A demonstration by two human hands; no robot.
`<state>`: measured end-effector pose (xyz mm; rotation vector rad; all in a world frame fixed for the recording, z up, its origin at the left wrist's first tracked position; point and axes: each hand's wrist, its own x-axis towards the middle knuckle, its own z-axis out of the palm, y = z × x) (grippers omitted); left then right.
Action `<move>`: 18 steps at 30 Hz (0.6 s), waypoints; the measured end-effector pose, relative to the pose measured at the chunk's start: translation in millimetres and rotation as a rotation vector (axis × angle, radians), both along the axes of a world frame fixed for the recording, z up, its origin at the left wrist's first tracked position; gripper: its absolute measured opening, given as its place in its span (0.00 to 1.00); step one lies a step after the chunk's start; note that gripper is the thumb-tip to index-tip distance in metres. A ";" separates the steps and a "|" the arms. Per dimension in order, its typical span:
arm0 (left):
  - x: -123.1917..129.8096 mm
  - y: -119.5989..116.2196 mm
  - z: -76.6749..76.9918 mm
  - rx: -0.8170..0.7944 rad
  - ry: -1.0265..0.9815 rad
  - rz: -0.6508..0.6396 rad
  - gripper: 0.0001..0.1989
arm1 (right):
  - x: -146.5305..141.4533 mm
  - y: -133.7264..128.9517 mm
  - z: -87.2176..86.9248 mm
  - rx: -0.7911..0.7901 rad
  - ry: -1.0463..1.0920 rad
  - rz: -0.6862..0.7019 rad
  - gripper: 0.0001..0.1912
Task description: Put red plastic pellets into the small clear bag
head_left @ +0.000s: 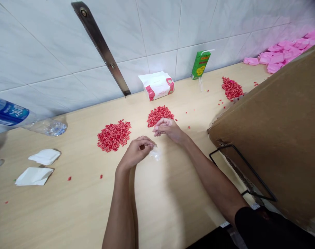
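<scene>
Before the middle red pile (160, 115), the left hand (141, 150) pinches a clear bag (155, 155); a weak pinch could drop it. The right hand (169, 130), grip unclear beside the pile, could scatter pieces by brushing.

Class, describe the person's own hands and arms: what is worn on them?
The left hand and right hand are bare, without gloves. No watch or bracelet shows on either wrist. A plain black sleeve ends near the right elbow; any left sleeve is out of view.
</scene>
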<state>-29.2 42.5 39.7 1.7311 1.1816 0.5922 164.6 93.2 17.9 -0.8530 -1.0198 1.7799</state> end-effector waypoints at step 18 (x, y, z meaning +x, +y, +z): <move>19.9 1.3 -28.5 0.299 -0.249 0.548 0.10 | 3.7 -6.8 2.5 0.025 -0.053 0.283 0.22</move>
